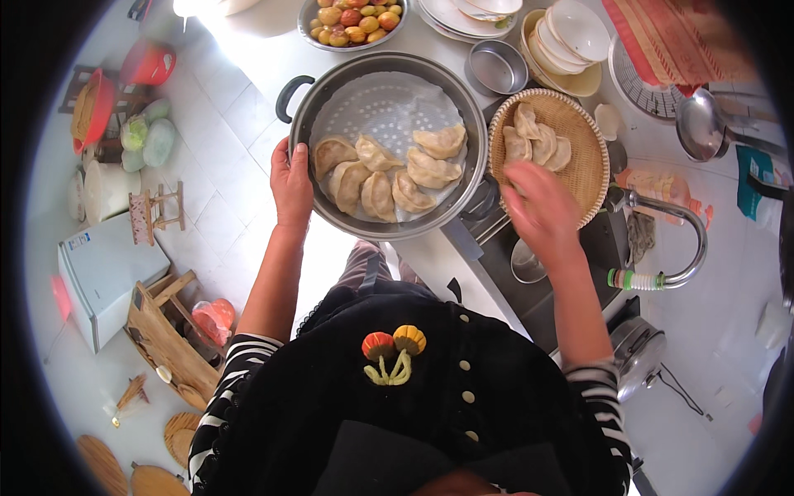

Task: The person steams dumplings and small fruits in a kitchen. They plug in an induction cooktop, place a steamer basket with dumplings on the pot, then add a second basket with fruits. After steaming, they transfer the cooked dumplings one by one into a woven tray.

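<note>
A round metal steamer pan (481,149) with black side handles is in front of me, lined with a white mesh steamer cloth (397,99). Several pleated dumplings (377,195) lie on the cloth, in the half nearer me. Gripping the pan's left rim is my left hand (293,186), thumb on top. My right hand (538,208), blurred, is over the near left edge of a round woven bamboo basket (580,158). A small pile of dumplings (543,142) sits in that basket, just beyond my fingers. Whether anything is between those fingers is hidden.
A bowl of jujube-like fruit (353,25), a small metal bowl (496,67) and stacked bowls (567,37) stand beyond the pan. Right of the basket, a curved faucet (688,223) overhangs the dark sink (527,310). A steel ladle (701,124) lies farther right.
</note>
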Action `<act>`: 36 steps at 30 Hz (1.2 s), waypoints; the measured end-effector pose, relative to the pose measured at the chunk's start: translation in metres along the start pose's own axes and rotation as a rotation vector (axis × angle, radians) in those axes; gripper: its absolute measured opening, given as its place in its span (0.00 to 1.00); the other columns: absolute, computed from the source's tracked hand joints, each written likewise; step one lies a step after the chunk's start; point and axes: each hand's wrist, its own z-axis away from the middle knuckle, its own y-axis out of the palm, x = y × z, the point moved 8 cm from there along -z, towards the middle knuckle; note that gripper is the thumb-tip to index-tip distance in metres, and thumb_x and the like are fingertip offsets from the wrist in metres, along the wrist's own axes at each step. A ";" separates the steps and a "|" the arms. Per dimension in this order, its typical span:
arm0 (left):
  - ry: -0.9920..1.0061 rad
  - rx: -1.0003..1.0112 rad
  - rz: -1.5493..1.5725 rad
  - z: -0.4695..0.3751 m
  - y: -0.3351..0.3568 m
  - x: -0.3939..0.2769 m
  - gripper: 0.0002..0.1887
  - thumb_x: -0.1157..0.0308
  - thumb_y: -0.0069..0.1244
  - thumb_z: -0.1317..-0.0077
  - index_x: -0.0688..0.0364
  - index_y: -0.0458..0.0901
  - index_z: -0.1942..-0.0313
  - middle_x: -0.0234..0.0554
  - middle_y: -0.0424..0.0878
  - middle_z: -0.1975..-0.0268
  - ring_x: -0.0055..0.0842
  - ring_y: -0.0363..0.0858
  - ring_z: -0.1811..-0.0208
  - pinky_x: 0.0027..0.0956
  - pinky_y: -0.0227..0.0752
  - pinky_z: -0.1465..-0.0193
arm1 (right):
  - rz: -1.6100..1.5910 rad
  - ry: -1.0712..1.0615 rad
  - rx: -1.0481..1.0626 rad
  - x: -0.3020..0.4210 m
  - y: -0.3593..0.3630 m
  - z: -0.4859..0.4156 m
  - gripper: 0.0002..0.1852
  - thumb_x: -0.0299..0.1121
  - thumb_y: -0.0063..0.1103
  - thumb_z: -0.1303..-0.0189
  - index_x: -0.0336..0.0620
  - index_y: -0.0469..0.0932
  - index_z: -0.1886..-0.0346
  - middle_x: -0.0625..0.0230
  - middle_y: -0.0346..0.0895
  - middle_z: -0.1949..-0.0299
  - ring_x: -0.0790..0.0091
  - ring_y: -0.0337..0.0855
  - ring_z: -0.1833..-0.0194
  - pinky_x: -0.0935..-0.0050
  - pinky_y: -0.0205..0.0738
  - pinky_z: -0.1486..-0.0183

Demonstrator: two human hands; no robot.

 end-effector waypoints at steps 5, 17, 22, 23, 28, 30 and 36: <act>0.047 0.023 0.061 -0.006 0.003 0.005 0.18 0.66 0.45 0.27 0.68 0.70 0.42 0.41 0.77 0.48 0.22 0.73 0.48 0.26 0.67 0.43 | 0.123 -0.274 0.497 -0.005 0.128 -0.059 0.23 0.21 0.58 0.51 0.45 0.76 0.48 0.61 0.77 0.53 0.57 0.78 0.50 0.59 0.70 0.47; 0.037 0.001 0.100 -0.004 -0.001 0.006 0.19 0.66 0.45 0.27 0.69 0.69 0.41 0.42 0.77 0.48 0.22 0.73 0.48 0.26 0.67 0.43 | 0.054 -0.129 0.949 -0.024 0.180 -0.086 0.28 0.24 0.61 0.56 0.51 0.78 0.46 0.60 0.79 0.54 0.56 0.81 0.54 0.61 0.75 0.52; 0.039 0.021 0.086 -0.009 0.000 0.008 0.19 0.66 0.45 0.27 0.68 0.70 0.41 0.41 0.77 0.48 0.22 0.73 0.47 0.27 0.67 0.43 | -0.664 0.459 1.038 -0.045 0.173 -0.102 0.30 0.25 0.57 0.56 0.50 0.78 0.42 0.64 0.79 0.46 0.66 0.81 0.51 0.70 0.75 0.48; 0.035 0.016 0.081 -0.009 0.000 0.007 0.19 0.66 0.45 0.27 0.68 0.70 0.41 0.41 0.77 0.48 0.22 0.73 0.47 0.27 0.67 0.43 | -0.855 0.467 0.950 -0.040 0.156 -0.108 0.32 0.26 0.56 0.54 0.46 0.75 0.38 0.68 0.78 0.48 0.71 0.79 0.50 0.72 0.74 0.46; -0.003 -0.004 0.086 -0.008 -0.009 0.018 0.17 0.67 0.44 0.26 0.66 0.71 0.42 0.39 0.78 0.49 0.19 0.75 0.50 0.25 0.69 0.45 | -1.377 0.651 0.391 -0.092 0.036 -0.072 0.37 0.26 0.65 0.50 0.36 0.65 0.33 0.61 0.74 0.41 0.65 0.77 0.42 0.63 0.74 0.41; 0.002 0.011 0.110 -0.008 -0.004 0.015 0.17 0.67 0.43 0.25 0.66 0.70 0.42 0.39 0.78 0.49 0.19 0.75 0.50 0.24 0.69 0.45 | -1.281 0.822 0.154 -0.144 0.002 -0.024 0.38 0.27 0.66 0.49 0.36 0.64 0.32 0.60 0.74 0.41 0.64 0.78 0.43 0.63 0.75 0.42; 0.005 0.018 -0.008 -0.006 -0.001 0.004 0.19 0.64 0.42 0.24 0.66 0.68 0.40 0.39 0.77 0.48 0.19 0.74 0.48 0.25 0.68 0.44 | -0.631 1.293 -0.071 -0.245 0.002 0.120 0.32 0.30 0.64 0.49 0.37 0.69 0.37 0.63 0.79 0.51 0.65 0.82 0.52 0.67 0.76 0.48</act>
